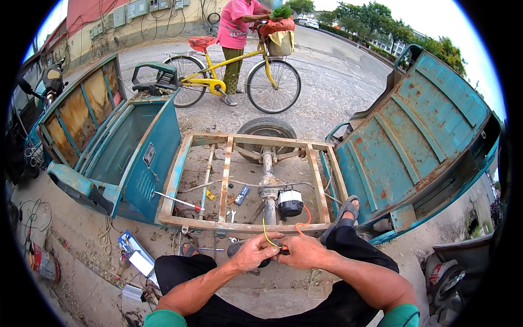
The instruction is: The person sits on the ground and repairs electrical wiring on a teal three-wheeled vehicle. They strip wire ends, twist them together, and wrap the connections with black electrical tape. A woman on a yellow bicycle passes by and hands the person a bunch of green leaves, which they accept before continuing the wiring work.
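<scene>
In front of my knees, my left hand (254, 253) is closed with thumb and fingers pinched on the end of a yellow wire (265, 228). Close beside it, my right hand (303, 252) is closed around the end of an orange wire (308, 218). A small dark piece (284, 250) with a bit of orange shows between the fingertips; its kind is partly hidden. Both wires run up to a black and silver motor (290, 203), mounted by the axle (268, 169) within the rusty metal frame (225, 177).
Blue-green vehicle body sections (403, 136) flank the frame, with a wheel (267, 131) behind it. A screwdriver (180, 200) lies across the frame's left side; a wrench (233, 216) and small blue box (242, 195) lie inside. Beyond, a person stands with a yellow bicycle (234, 76).
</scene>
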`<state>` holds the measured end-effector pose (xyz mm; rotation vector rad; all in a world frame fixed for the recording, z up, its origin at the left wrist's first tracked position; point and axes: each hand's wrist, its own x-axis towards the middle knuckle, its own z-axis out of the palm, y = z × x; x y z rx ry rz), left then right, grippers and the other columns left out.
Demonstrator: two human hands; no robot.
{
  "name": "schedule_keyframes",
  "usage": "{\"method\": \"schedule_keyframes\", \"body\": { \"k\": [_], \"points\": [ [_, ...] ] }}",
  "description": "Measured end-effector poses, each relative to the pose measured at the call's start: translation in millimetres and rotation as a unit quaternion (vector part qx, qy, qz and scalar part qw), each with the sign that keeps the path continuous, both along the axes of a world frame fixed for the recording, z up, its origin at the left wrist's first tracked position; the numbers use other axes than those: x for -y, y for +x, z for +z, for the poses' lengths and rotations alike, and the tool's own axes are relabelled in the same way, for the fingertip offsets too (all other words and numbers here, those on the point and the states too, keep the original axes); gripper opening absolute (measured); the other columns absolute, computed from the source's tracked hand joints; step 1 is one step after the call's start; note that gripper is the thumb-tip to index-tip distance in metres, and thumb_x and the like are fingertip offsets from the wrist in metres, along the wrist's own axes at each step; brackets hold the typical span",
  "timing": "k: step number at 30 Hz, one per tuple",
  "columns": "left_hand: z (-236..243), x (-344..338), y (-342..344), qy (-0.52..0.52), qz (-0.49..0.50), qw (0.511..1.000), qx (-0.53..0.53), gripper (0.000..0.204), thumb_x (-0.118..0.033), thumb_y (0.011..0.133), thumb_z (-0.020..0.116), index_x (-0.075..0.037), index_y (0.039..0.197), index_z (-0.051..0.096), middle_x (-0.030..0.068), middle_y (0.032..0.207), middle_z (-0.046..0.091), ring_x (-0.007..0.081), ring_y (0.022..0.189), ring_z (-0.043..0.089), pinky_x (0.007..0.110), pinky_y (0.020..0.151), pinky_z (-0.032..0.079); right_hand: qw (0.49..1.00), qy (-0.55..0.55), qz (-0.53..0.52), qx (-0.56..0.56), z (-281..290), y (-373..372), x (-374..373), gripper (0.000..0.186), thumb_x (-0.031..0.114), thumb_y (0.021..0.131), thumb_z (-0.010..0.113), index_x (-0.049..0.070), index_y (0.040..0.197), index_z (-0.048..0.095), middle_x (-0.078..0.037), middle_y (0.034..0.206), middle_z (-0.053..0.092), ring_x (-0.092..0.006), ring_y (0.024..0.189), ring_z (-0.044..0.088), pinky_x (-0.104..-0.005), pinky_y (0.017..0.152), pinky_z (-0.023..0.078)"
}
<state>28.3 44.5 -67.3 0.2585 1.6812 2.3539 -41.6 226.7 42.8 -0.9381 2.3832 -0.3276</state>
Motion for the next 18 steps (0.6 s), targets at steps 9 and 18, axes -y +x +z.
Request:
{"method": "schedule_keyframes", "body": {
  "k": [9,18],
  "points": [
    [-16,4,27,0.008,0.085,0.996,0.004,0.028,-0.021,0.104,0.061,0.001,0.120,0.068,0.0031,0.088,0.067,0.0113,0.083,0.061,0.028,0.077,0.050,0.992,0.074,0.067,0.076,0,1,13,0.060,0.049,0.085,0.073,0.002,0.122,0.067,-0.022,0.106,0.072,-0.0398,0.100,0.069,-0.0504,0.088,0.053],
    [-60,42,17,-0.081,0.140,0.974,0.158,0.025,-0.029,0.099,0.064,-0.005,0.097,0.072,0.0003,0.078,0.065,0.0084,0.073,0.055,0.028,0.065,0.044,0.973,-0.198,-0.088,0.085,18,-41,31,0.080,0.036,0.085,0.081,-0.007,0.143,0.047,-0.024,0.134,0.060,-0.0309,0.124,0.060,-0.0410,0.106,0.048]
  ]
}}
